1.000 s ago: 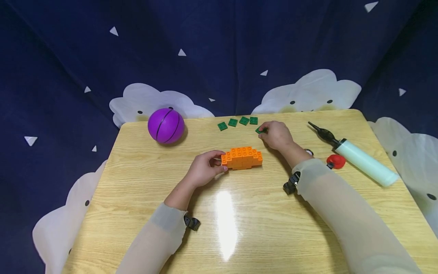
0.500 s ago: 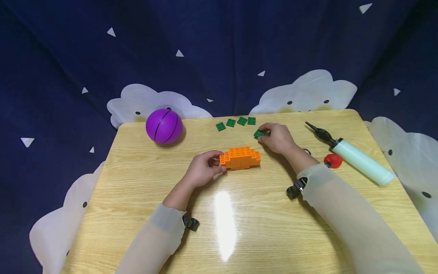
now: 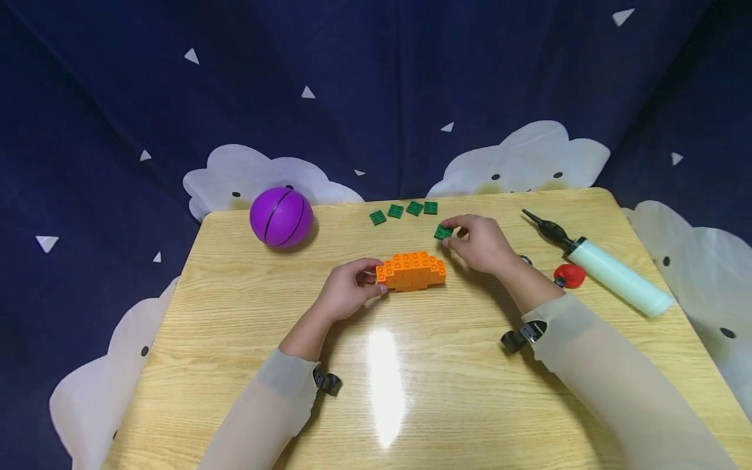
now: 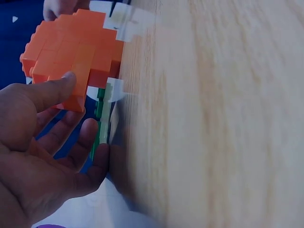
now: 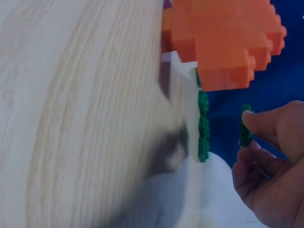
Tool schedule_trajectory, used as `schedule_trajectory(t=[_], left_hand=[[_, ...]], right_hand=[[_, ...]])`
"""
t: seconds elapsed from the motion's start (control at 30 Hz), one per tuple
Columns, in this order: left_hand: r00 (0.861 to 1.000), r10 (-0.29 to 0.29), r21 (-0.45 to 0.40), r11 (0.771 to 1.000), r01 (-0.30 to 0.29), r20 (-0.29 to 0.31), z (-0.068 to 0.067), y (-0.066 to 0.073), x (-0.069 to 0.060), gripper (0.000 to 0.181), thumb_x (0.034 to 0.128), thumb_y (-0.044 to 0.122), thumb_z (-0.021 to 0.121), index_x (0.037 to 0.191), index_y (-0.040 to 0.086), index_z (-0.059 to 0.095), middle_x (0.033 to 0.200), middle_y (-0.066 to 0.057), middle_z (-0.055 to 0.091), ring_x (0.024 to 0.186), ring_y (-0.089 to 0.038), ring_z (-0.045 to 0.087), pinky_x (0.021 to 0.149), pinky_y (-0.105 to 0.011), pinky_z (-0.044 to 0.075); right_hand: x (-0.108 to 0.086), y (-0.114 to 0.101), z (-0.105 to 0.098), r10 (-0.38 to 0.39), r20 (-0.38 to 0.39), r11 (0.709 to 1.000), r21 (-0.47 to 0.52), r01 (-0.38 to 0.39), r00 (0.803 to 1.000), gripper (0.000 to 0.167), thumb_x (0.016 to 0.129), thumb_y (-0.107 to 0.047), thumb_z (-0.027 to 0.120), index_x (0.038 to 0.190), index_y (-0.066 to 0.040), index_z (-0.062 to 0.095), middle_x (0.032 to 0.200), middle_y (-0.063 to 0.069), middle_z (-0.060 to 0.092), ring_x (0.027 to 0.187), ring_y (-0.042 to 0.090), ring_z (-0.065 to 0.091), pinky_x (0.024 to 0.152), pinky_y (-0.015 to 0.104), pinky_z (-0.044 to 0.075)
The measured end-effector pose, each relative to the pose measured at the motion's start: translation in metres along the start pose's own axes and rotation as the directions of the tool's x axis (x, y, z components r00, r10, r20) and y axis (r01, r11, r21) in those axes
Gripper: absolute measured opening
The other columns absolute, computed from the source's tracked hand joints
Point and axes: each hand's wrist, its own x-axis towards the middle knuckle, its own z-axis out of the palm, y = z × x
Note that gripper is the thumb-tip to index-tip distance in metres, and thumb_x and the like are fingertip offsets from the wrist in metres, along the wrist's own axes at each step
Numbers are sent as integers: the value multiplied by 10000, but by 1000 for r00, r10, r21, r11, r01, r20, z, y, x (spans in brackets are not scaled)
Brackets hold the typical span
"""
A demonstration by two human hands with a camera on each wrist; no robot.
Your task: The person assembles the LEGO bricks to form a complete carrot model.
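An orange stepped block build [image 3: 411, 271] stands on the table, and my left hand [image 3: 346, 290] grips its left end between thumb and fingers. In the left wrist view the thumb of my left hand [image 4: 47, 142] lies against the front of the orange build [image 4: 76, 47]. My right hand [image 3: 482, 245] pinches a thin green brick [image 3: 443, 232] behind and right of the build. The right wrist view shows that green brick [image 5: 245, 126] off the table, between thumb and fingers of my right hand [image 5: 275, 166]. Several green bricks [image 3: 395, 211] lie in a row at the back edge.
A purple ball [image 3: 281, 217] sits at the back left of the wooden table [image 3: 235, 326]. On the right lie a pale green pump [image 3: 619, 276] with a black nozzle and a red item [image 3: 570, 275], with a small round thing partly behind my right forearm.
The green brick in my right hand has come slightly nearer the orange build and shows more of its studded top. My left hand keeps its hold on the build.
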Motion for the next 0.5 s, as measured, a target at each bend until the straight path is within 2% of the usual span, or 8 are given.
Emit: schedule_trajectory(t=[0.2,0.33,0.5], left_hand=[[1000,1,9,1000,-1,-6,-1,1,-1,479,891,177,840,1343,177,682,1237,-4,703,1043,-214,674,856,-344,578],[1000,5,7,1000,-5,-1,0,0,0,479,894,179,838,1347,175,680,1235,-5,702,1050,-221,673,864,-346,577],[1000,6,11,1000,-6,0,1,-1,1,471,896,181,837,1342,181,683,1229,-1,704,1049,-220,670,868,-343,575]], right_hand=[[-11,-13,-6,-56,6,998,35,56,998,361,994,-156,705,1354,-134,688,1367,122,636,942,285,650,646,386,510],[-17,-20,-10,-108,8,992,66,107,994,347,993,-136,704,1340,-135,696,1331,105,650,901,266,632,693,397,517],[-26,-29,-14,-160,-1,984,79,159,987,334,987,-142,715,1321,-143,713,1303,76,667,941,248,597,720,398,509]])
